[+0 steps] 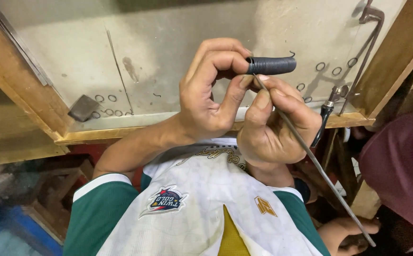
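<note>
left hand (206, 95): grip pinching dark coiled wire spring (271, 65), axis level.
right hand (273, 128): grip clenched on thin steel rod (310, 156), tip touching coil's near end.

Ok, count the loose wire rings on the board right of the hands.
5 rings: three in a row near the hook, two lower beside the pliers; more may be hidden.
</note>
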